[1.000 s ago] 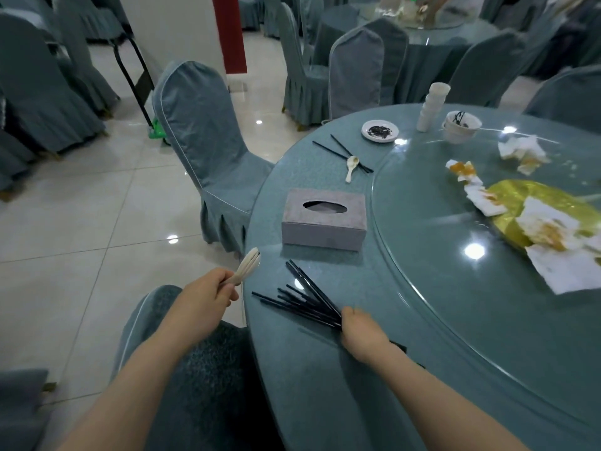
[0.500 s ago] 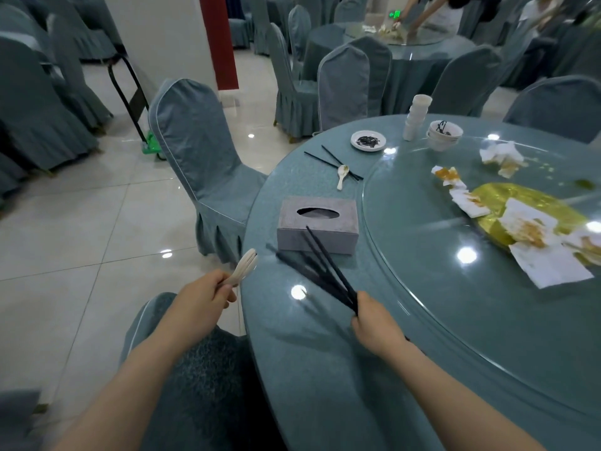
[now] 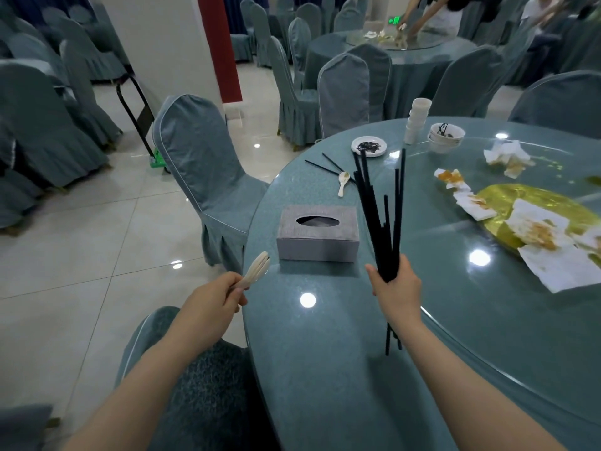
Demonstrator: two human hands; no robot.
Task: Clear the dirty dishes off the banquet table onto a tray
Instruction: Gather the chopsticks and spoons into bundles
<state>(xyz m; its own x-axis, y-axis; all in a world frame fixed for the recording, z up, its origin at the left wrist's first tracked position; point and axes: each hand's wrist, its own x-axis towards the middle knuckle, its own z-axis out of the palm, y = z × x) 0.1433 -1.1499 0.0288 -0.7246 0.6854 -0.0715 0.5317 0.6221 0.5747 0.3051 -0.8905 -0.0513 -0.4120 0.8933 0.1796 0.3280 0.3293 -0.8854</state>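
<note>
My right hand [image 3: 395,289] grips a bundle of black chopsticks [image 3: 379,216], held upright above the round blue-green table [image 3: 325,353]. My left hand [image 3: 214,297] holds a small stack of white spoons [image 3: 257,270] by their handles, just off the table's left edge. Farther along the table lie two black chopsticks [image 3: 325,164] with a white spoon [image 3: 343,182] beside them. Behind them stand a small dirty white plate [image 3: 369,146], a stack of white cups [image 3: 416,120] and stacked white bowls [image 3: 445,136].
A grey tissue box [image 3: 318,232] sits near the table edge. Soiled napkins [image 3: 559,255] and a gold platter [image 3: 533,203] lie on the glass turntable. Covered chairs [image 3: 201,164] ring the table. People stand at a far table [image 3: 406,50].
My right hand has gathered the chopsticks off the table and raised them from flat to upright. My left hand stays beside the table edge with the spoons.
</note>
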